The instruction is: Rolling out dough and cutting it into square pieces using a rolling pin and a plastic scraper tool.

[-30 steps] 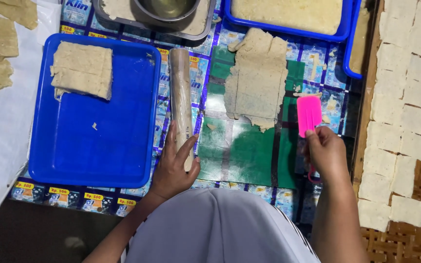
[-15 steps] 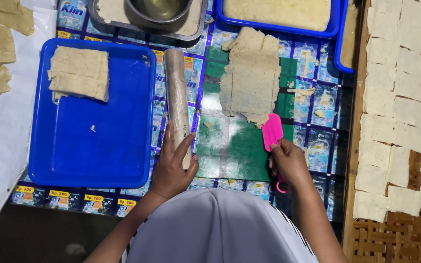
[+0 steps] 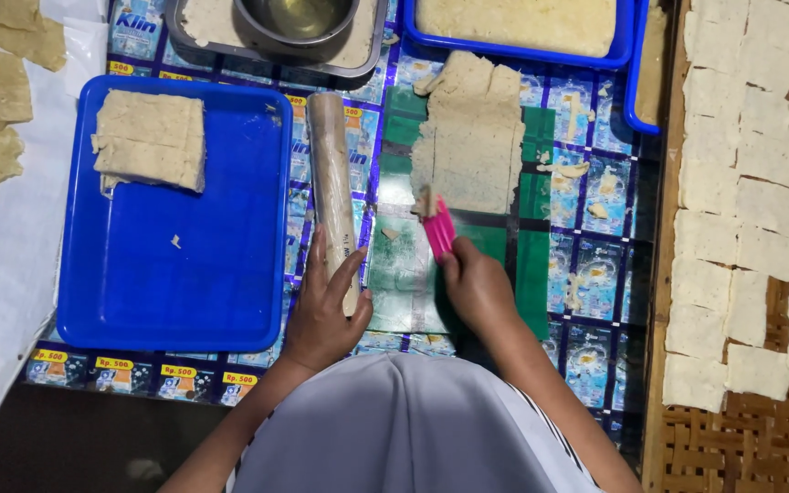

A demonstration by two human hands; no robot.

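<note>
The roller (image 3: 335, 187), a dusty cylinder, is gripped at its near end by the left hand (image 3: 321, 315); the pink scraper (image 3: 438, 228) is clasped by the right hand (image 3: 478, 288), its blade set at the near left corner of the dough sheet (image 3: 472, 137); the thin, scored sheet could be torn if lifted unevenly; beyond lie a glossy blue tray (image 3: 175, 274) and pale squares on a woven mat (image 3: 741, 447).

The person wears a pale grey garment with thin dark stripes, both forearms bare.
</note>
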